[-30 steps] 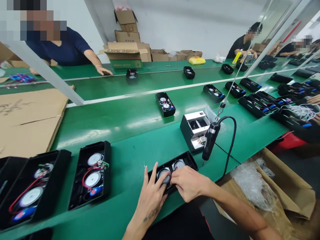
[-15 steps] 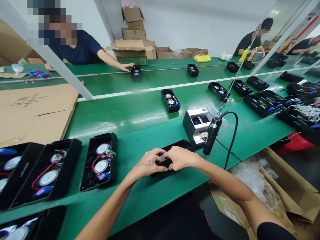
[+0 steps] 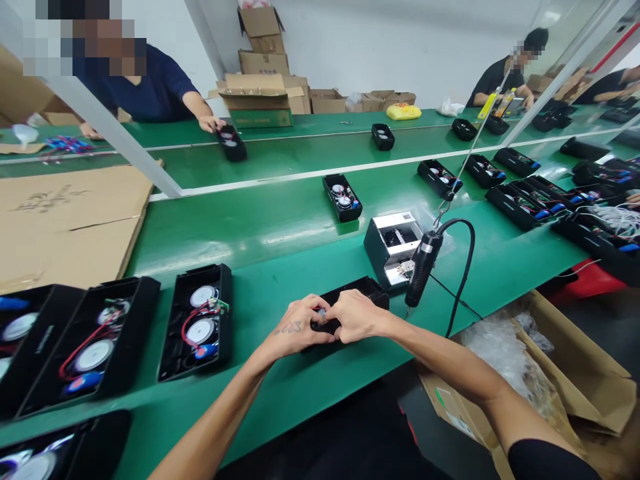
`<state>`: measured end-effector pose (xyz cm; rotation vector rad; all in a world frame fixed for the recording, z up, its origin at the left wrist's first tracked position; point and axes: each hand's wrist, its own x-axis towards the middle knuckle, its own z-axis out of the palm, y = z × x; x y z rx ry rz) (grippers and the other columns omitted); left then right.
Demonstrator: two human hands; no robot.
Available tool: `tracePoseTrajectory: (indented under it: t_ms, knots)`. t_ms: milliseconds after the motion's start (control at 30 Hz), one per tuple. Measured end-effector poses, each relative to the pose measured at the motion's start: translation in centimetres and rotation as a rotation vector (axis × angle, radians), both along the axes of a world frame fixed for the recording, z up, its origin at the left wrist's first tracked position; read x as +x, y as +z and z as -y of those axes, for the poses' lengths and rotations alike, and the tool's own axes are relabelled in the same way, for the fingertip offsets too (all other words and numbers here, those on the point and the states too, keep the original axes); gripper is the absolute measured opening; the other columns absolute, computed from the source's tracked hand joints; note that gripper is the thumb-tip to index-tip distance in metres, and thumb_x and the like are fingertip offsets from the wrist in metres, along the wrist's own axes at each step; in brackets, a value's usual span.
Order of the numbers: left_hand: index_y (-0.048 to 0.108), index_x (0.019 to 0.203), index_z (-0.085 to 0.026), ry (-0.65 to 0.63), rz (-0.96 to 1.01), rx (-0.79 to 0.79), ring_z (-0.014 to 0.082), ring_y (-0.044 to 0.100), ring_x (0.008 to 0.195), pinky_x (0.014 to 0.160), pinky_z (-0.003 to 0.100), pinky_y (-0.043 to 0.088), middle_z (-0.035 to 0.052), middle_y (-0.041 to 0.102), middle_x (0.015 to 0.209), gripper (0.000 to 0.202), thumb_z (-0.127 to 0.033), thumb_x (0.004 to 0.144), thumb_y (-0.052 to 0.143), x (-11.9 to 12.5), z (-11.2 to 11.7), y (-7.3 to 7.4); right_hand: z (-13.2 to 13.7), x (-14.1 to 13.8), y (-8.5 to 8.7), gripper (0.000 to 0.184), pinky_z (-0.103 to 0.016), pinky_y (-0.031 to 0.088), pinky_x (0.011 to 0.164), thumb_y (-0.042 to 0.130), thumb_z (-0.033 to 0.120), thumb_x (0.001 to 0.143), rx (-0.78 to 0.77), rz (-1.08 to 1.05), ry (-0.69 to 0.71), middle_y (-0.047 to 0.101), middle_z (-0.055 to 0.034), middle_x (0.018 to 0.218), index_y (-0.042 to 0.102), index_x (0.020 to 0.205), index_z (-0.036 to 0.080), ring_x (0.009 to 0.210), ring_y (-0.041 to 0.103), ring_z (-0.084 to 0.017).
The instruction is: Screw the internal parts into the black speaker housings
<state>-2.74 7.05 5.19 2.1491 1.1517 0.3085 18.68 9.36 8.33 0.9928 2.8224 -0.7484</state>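
A black speaker housing [image 3: 373, 291] lies on the green bench in front of me, with its open side up. My left hand [image 3: 299, 325] is closed around its left end, thumb on the near wall and fingers curled over the inside. Right beside it, my right hand [image 3: 357, 317] bends its fingers into the same housing, the thumb at the near edge. A small greyish part [image 3: 321, 313] shows between the fingertips; its kind is hidden. To the right hangs a black electric screwdriver [image 3: 424, 267], in front of a silver-and-black screw feeder [image 3: 395, 243].
Another open housing [image 3: 197, 320] with round speakers, red wires and a blue battery stands left. More housings [image 3: 343, 197] sit along the green line. Cardboard [image 3: 65, 220] covers the left side. A carton [image 3: 580, 367] with plastic bags is below right. Across, a co-worker's hand [image 3: 211, 123] touches a housing.
The co-worker across has pulled a housing to the left and tilted it. My hands stay on the same housing with hardly any shift. The view has moved slightly.
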Motion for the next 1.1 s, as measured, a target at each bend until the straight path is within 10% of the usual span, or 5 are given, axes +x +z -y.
tracePoseTrajectory:
  t_ms: [300, 700, 933, 1000, 1100]
  knots:
    - [0.087, 0.088, -0.035, -0.003, -0.019, 0.063, 0.0351, 0.054, 0.141, 0.121, 0.056, 0.038, 0.0022, 0.074, 0.116, 0.013, -0.048, 0.085, 0.087, 0.2, 1.9, -1.0, 2.7, 0.8, -0.7, 0.022, -0.038, 0.046, 0.080, 0.076, 0.026, 0.091, 0.138, 0.096, 0.038, 0.082, -0.0113, 0.091, 0.082, 0.111, 0.017, 0.084, 0.073, -0.028]
    - [0.080, 0.073, -0.024, -0.042, -0.016, -0.022, 0.0181, 0.067, 0.097, 0.091, 0.033, 0.051, 0.0008, 0.072, 0.118, 0.037, -0.058, 0.086, 0.084, -0.3, -0.6, -0.5, 0.8, -0.1, 0.1, 0.030, -0.035, 0.045, 0.070, 0.080, 0.029, 0.086, 0.048, 0.088, -0.051, 0.084, -0.0084, 0.081, 0.088, 0.114, 0.022, 0.084, 0.079, -0.031]
    - [0.085, 0.084, -0.029, -0.058, -0.049, 0.067, 0.0293, 0.064, 0.124, 0.111, 0.049, 0.047, 0.0021, 0.073, 0.116, 0.018, -0.047, 0.086, 0.088, 0.1, 1.1, -0.6, 3.0, 1.4, 0.1, 0.021, -0.041, 0.052, 0.088, 0.078, 0.023, 0.093, 0.133, -0.001, 0.032, 0.084, -0.0124, 0.093, 0.081, 0.113, 0.016, 0.093, 0.080, -0.031]
    - [0.086, 0.089, -0.030, -0.055, -0.064, 0.138, 0.0374, 0.055, 0.141, 0.118, 0.060, 0.041, 0.0046, 0.074, 0.116, 0.011, -0.040, 0.087, 0.088, 0.5, 2.7, -1.0, 4.2, 3.4, 0.1, 0.028, -0.043, 0.054, 0.094, 0.076, 0.019, 0.095, 0.230, -0.250, -0.060, 0.084, -0.0118, 0.105, 0.076, 0.123, 0.019, 0.102, 0.078, -0.029]
    - [0.083, 0.092, -0.026, -0.044, -0.110, 0.354, 0.0451, 0.045, 0.153, 0.118, 0.067, 0.038, 0.0074, 0.075, 0.116, 0.004, -0.031, 0.091, 0.084, 1.0, 5.4, -2.2, 5.2, 7.4, -0.6, 0.035, -0.042, 0.058, 0.095, 0.074, 0.021, 0.099, 0.524, -0.749, -0.569, 0.079, -0.0092, 0.118, 0.069, 0.133, 0.026, 0.107, 0.074, -0.027]
